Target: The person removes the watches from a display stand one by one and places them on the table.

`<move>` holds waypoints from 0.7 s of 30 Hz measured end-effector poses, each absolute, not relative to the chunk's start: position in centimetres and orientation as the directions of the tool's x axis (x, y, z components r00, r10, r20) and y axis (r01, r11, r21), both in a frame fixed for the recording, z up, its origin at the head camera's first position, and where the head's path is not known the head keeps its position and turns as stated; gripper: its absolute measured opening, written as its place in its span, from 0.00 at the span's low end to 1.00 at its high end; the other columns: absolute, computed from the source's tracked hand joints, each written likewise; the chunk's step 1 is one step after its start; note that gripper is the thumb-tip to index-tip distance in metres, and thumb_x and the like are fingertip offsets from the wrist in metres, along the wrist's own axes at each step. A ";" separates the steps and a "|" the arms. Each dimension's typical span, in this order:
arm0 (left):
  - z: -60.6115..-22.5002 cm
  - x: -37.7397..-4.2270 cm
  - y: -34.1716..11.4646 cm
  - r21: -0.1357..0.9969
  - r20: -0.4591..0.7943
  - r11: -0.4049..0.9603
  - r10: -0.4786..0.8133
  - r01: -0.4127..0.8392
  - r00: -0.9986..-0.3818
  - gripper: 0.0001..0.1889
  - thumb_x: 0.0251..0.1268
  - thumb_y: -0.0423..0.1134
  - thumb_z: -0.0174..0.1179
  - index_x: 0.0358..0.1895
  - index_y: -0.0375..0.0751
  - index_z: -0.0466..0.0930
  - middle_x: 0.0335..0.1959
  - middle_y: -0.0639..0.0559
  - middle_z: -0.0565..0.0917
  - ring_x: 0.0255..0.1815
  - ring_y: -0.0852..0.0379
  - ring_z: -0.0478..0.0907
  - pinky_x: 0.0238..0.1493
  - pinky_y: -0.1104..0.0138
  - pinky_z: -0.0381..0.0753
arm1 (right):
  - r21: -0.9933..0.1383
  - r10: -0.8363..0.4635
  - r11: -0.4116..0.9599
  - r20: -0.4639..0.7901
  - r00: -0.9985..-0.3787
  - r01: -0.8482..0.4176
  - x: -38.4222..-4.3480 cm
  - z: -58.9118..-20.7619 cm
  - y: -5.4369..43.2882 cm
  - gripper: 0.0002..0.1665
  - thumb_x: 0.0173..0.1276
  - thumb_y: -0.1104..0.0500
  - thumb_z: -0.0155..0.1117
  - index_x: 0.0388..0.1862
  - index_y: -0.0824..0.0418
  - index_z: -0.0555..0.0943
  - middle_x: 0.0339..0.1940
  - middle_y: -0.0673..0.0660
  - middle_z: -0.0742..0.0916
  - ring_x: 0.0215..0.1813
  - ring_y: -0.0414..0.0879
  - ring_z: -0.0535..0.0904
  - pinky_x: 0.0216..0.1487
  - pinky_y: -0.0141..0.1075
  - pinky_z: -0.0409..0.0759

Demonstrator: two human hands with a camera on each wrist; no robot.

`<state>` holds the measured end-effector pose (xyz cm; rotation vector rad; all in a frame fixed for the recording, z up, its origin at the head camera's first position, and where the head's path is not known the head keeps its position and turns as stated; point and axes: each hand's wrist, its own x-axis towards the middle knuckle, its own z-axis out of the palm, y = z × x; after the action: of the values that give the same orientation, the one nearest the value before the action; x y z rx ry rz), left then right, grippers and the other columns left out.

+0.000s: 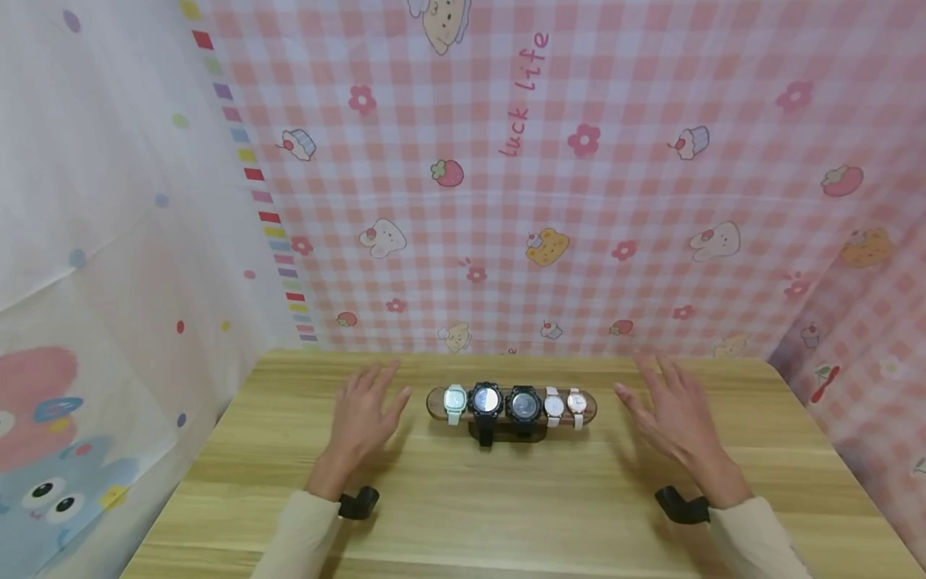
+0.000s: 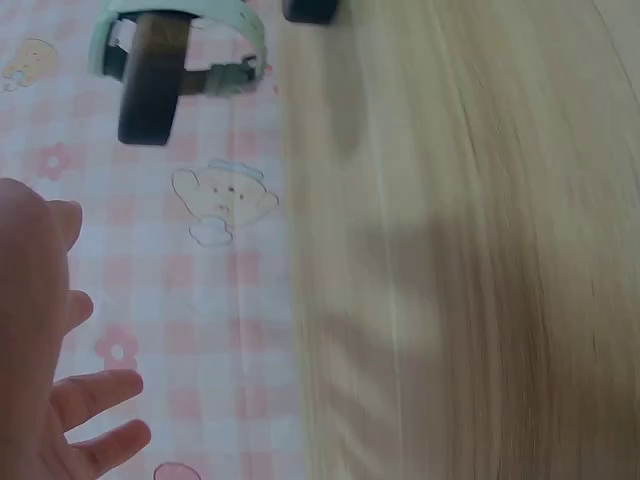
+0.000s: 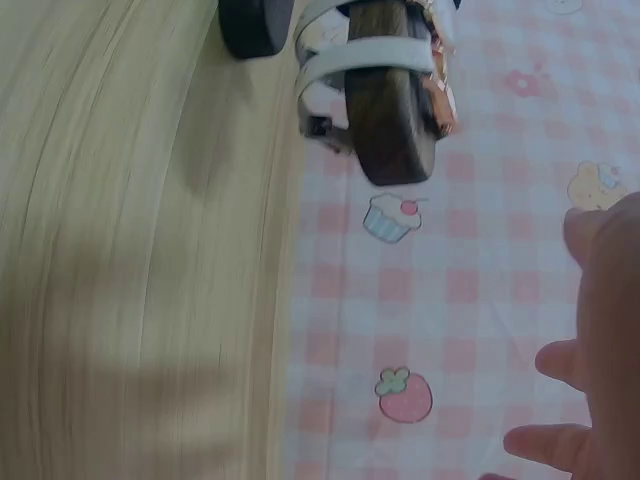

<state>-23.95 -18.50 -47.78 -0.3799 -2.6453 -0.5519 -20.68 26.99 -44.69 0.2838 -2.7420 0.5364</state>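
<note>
A dark wooden watch stand [image 1: 436,404] carries several watches in a row. From the left come a mint-green watch [image 1: 455,400], two chunky black watches [image 1: 485,399] and two small white-strapped watches [image 1: 553,405]. My left hand [image 1: 364,414] hovers to the left of the stand, fingers spread and apart from it. On the other side, my right hand [image 1: 676,418] is likewise spread, its thumb toward the stand's right end. Each wrist view shows the near end of the stand, with the mint strap [image 2: 240,25] on one and a white strap [image 3: 375,57] on the other.
The stand sits toward the back of a wooden table [image 1: 463,515]. Behind the table hangs a pink checked cloth [image 1: 506,201], and a white printed cloth [image 1: 130,241] borders the left. A black wrist camera [image 1: 359,503] is worn on each wrist.
</note>
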 end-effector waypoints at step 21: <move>-48.2 -23.9 -15.4 0.772 0.298 0.531 0.182 0.348 -0.937 0.26 0.76 0.45 0.55 0.74 0.47 0.66 0.56 0.40 0.82 0.51 0.44 0.80 0.49 0.51 0.81 | -0.638 -0.056 0.714 0.359 -0.932 -0.289 -20.1 -45.4 22.9 0.33 0.74 0.51 0.62 0.71 0.65 0.69 0.52 0.69 0.76 0.46 0.58 0.75 0.41 0.46 0.76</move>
<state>-23.89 -15.42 -48.25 -0.4525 -2.5866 -1.3657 -20.14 22.88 -45.41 0.2705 -2.6072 1.0469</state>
